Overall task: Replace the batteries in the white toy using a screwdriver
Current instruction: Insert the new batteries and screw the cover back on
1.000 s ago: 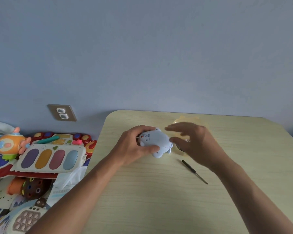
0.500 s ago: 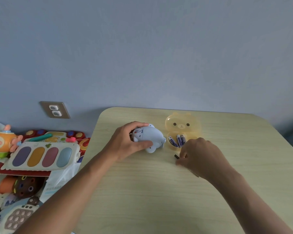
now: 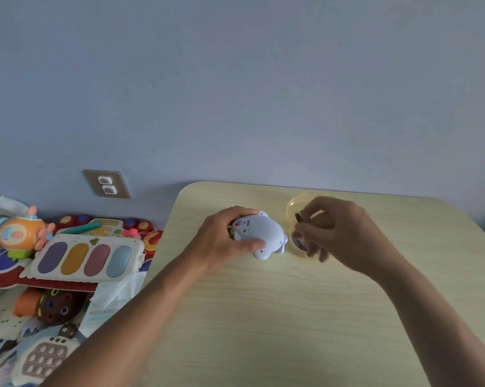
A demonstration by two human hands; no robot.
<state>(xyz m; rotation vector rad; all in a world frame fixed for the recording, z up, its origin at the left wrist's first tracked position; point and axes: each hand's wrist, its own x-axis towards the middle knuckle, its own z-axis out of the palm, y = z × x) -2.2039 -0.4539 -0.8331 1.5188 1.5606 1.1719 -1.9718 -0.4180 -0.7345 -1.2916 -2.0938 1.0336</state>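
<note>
The white toy (image 3: 266, 233) lies on its side at the far middle of the pale wooden table (image 3: 291, 317). My left hand (image 3: 221, 238) grips its left end, thumb in front and fingers over the top. A small panel with a red mark shows by my fingers. My right hand (image 3: 344, 233) hovers just right of the toy and pinches the thin dark screwdriver (image 3: 298, 220), which is blurred. Behind that hand stands a yellow bear-shaped container (image 3: 291, 210), mostly hidden, with a battery (image 3: 300, 243) showing inside.
Left of the table, on the floor, lies a heap of colourful toys, among them a keyboard toy (image 3: 85, 258) with oval keys and an orange figure (image 3: 18, 233). A wall outlet (image 3: 107, 184) sits above them. The table's left edge runs by my left forearm.
My right hand picked the screwdriver up from the table and raised it to beside the toy, in front of the yellow container. My left hand kept hold of the toy.
</note>
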